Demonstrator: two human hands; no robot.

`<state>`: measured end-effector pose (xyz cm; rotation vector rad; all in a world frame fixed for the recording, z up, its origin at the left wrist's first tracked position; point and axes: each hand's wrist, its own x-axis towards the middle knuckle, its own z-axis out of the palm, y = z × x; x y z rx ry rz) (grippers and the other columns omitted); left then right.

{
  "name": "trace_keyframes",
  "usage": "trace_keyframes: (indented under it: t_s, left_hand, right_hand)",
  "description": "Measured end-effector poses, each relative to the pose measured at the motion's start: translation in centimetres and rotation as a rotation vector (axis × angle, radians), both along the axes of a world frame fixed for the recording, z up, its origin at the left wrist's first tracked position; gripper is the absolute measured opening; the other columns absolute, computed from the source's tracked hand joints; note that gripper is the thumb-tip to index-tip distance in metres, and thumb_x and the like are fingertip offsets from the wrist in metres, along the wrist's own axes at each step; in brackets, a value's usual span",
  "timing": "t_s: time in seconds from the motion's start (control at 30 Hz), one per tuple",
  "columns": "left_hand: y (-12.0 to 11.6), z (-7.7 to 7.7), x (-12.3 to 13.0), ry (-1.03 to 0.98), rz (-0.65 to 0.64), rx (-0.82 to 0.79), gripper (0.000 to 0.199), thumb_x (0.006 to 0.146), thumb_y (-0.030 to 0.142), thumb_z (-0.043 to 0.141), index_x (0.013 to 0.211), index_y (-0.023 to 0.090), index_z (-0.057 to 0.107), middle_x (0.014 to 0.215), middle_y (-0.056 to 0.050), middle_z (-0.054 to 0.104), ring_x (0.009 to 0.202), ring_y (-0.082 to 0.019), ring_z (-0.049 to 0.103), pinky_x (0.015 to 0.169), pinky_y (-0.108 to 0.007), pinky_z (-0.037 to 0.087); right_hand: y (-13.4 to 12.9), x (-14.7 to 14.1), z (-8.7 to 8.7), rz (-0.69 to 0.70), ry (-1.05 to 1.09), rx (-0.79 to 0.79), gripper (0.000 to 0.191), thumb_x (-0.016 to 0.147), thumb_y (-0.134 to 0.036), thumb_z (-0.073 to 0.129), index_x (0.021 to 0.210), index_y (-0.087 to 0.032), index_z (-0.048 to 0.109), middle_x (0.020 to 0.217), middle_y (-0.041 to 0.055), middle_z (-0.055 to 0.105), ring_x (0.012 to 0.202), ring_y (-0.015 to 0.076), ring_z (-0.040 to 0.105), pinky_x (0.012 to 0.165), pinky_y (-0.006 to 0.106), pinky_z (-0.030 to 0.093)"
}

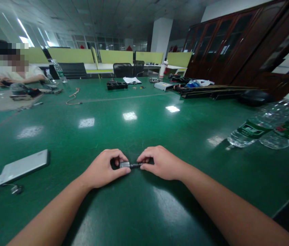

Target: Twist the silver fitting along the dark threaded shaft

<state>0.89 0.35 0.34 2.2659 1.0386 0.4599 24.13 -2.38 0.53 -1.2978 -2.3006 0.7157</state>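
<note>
Near the middle of the green table point(103, 133), my left hand point(107, 168) pinches a small silver metal block point(124, 165) between thumb and fingers. A thin dark threaded or coiled rod point(134, 166) extends from the block's right side. The rod's right end is between the thumb and fingertips of my right hand point(159, 162), which partly hide it. Both hands are low over the table surface, a short gap apart, with the rod lying level between them.
A silver flat device point(24, 166) with a cable lies at left. Plastic bottles point(264, 119) stand at right. Farther back are a black tray point(117, 85), a cord point(73, 97), dark strips point(205, 91) and a white box point(163, 86). A person point(18, 73) sits at the far left.
</note>
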Motion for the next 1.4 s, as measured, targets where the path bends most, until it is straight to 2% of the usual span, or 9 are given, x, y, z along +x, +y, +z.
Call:
trace_keyframes:
  t_s: [0.13, 0.37, 0.97, 1.4]
  left_hand:
    - [0.0, -0.1, -0.1, -0.001, 0.013, -0.006, 0.022, 0.074, 0.034, 0.075, 0.088, 0.018, 0.069, 0.076, 0.001, 0.063, 0.072, -0.016, 0.059, 0.068, -0.027, 0.043]
    - [0.1, -0.4, 0.0, -0.006, 0.024, -0.007, 0.024, 0.07, 0.032, 0.078, 0.087, 0.018, 0.068, 0.075, 0.002, 0.063, 0.071, -0.016, 0.059, 0.067, -0.027, 0.043]
    - [0.2, -0.3, 0.1, -0.038, -0.013, 0.001, 0.016, 0.074, 0.027, 0.076, 0.08, 0.016, 0.067, 0.077, 0.001, 0.062, 0.073, -0.016, 0.058, 0.068, -0.027, 0.041]
    - [0.3, -0.4, 0.1, -0.04, -0.019, 0.001, 0.017, 0.074, 0.029, 0.076, 0.081, 0.017, 0.067, 0.078, 0.001, 0.063, 0.073, -0.015, 0.058, 0.069, -0.026, 0.043]
  right_hand:
    - [0.0, -0.4, -0.2, 0.019, 0.005, 0.044, 0.016, 0.081, -0.014, 0.07, 0.095, -0.019, 0.075, 0.089, 0.0037, 0.071, 0.085, 0.0157, 0.062, 0.078, 0.027, 0.045]
    - [-0.1, -1.4, -1.0, 0.022, 0.051, 0.075, 0.017, 0.084, -0.016, 0.067, 0.099, -0.018, 0.074, 0.088, 0.0034, 0.071, 0.082, 0.0148, 0.061, 0.076, 0.027, 0.044]
    - [-0.2, -1.7, -1.0, 0.059, -0.001, 0.164, 0.013, 0.081, -0.018, 0.07, 0.091, -0.015, 0.076, 0.081, 0.0049, 0.072, 0.079, 0.0165, 0.061, 0.073, 0.028, 0.043]
    - [-0.1, -1.5, -0.8, 0.06, -0.027, 0.141, 0.013, 0.081, -0.019, 0.07, 0.092, -0.016, 0.076, 0.081, 0.0045, 0.072, 0.079, 0.0163, 0.061, 0.073, 0.027, 0.043]
